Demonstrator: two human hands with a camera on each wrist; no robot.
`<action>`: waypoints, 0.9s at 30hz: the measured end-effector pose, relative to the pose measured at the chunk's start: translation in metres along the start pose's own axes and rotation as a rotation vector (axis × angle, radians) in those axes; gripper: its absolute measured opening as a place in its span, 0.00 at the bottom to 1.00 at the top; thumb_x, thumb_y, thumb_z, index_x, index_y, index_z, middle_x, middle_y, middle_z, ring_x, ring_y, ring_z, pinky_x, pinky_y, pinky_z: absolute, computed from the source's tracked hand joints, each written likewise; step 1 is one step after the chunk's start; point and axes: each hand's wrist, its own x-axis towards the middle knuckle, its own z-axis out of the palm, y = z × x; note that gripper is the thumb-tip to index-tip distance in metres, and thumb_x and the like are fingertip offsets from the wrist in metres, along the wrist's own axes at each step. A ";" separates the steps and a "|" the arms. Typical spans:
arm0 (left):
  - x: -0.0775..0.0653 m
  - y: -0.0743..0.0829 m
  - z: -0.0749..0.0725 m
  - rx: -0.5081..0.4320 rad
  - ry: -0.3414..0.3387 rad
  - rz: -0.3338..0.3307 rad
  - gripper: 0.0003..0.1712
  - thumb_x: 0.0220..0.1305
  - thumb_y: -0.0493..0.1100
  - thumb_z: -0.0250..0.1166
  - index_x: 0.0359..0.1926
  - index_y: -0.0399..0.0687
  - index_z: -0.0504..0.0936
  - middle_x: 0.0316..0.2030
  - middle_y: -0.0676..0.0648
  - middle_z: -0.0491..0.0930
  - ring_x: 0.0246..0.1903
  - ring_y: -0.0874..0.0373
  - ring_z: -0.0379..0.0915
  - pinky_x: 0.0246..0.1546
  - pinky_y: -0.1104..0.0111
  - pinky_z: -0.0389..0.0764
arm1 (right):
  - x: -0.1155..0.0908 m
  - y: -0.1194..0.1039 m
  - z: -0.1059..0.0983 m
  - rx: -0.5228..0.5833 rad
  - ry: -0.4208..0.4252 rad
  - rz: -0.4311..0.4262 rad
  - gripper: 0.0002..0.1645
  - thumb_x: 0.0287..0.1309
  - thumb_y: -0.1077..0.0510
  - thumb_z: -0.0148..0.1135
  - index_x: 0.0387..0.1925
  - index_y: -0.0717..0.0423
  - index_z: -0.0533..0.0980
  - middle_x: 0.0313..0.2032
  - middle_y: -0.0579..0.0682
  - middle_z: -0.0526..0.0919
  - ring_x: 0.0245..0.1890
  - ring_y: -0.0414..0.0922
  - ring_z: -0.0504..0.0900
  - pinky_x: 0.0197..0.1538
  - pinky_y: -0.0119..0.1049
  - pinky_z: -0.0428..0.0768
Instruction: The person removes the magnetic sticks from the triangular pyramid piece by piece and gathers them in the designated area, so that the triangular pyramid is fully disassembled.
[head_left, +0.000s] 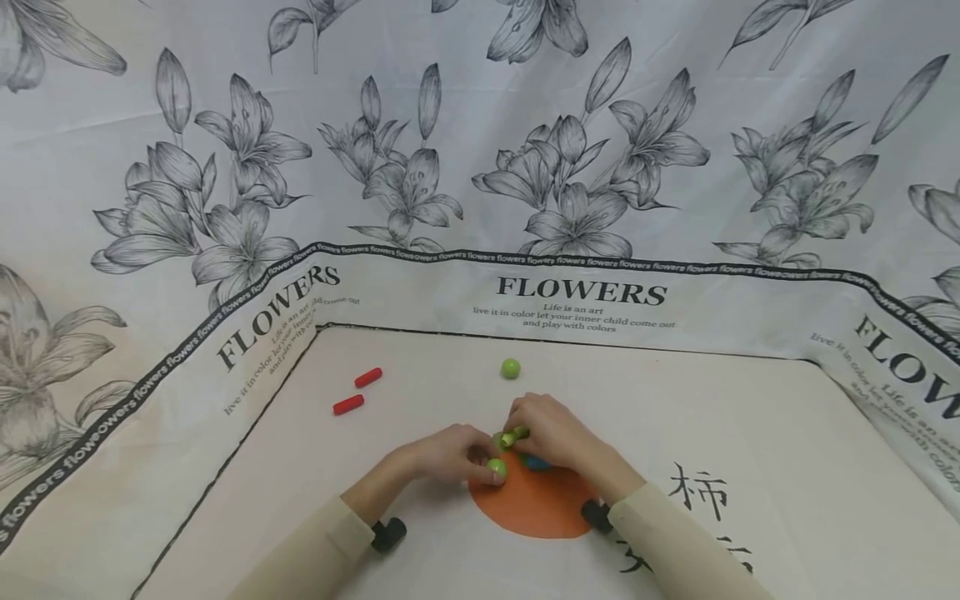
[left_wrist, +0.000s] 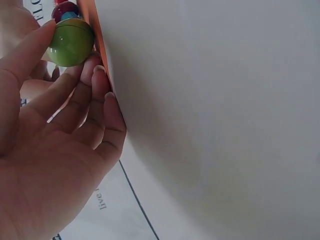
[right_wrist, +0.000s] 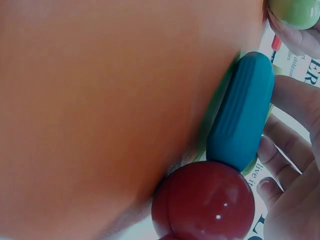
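Across the pale bench point(head_left: 637, 408), my left hand point(head_left: 452, 454) is pinching a green ball point(head_left: 497, 469) just left of the green stick point(head_left: 514, 436) my right hand point(head_left: 552, 429) is gripping.

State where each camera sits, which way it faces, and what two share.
Head: worn on the head, facing forward and down at the white table; the left hand and right hand show.
Left wrist: on that wrist, facing the green ball the left hand pinches; that hand's palm and fingers show.
Right wrist: on that wrist, facing a blue stick and dark red ball; the right hand's fingers show at the right edge.
Head and left wrist share that green ball.
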 end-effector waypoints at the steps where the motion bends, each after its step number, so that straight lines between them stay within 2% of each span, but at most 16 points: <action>1: -0.001 0.000 0.000 -0.004 -0.007 0.005 0.11 0.65 0.52 0.72 0.44 0.54 0.86 0.31 0.54 0.79 0.34 0.61 0.73 0.36 0.71 0.75 | 0.000 0.001 0.000 -0.002 0.001 0.003 0.08 0.51 0.62 0.79 0.35 0.51 0.90 0.33 0.41 0.85 0.36 0.39 0.77 0.46 0.39 0.78; 8: -0.003 -0.002 0.000 0.003 0.021 0.028 0.13 0.65 0.52 0.72 0.45 0.52 0.86 0.31 0.55 0.80 0.34 0.62 0.74 0.36 0.71 0.76 | -0.001 0.001 0.000 -0.001 0.001 -0.007 0.09 0.50 0.62 0.79 0.36 0.51 0.90 0.34 0.42 0.85 0.37 0.41 0.77 0.47 0.41 0.77; 13: -0.006 -0.009 -0.004 0.014 0.075 0.034 0.12 0.66 0.52 0.71 0.45 0.52 0.86 0.34 0.57 0.81 0.37 0.61 0.76 0.40 0.70 0.78 | -0.004 0.001 -0.001 -0.015 -0.002 0.000 0.11 0.51 0.62 0.79 0.39 0.50 0.89 0.35 0.41 0.84 0.38 0.41 0.76 0.48 0.43 0.76; 21: -0.012 -0.021 -0.023 0.012 0.195 0.006 0.14 0.66 0.50 0.72 0.48 0.51 0.84 0.38 0.54 0.80 0.39 0.57 0.75 0.40 0.66 0.80 | -0.010 0.001 -0.002 -0.023 0.002 -0.009 0.11 0.53 0.59 0.78 0.40 0.50 0.88 0.39 0.42 0.85 0.41 0.42 0.76 0.51 0.46 0.76; 27: -0.001 -0.025 -0.036 0.005 0.259 -0.015 0.15 0.65 0.48 0.73 0.49 0.50 0.84 0.39 0.53 0.80 0.40 0.56 0.75 0.41 0.65 0.80 | -0.016 0.004 -0.003 -0.001 0.008 -0.020 0.12 0.55 0.58 0.77 0.42 0.52 0.87 0.42 0.44 0.85 0.44 0.44 0.78 0.52 0.47 0.77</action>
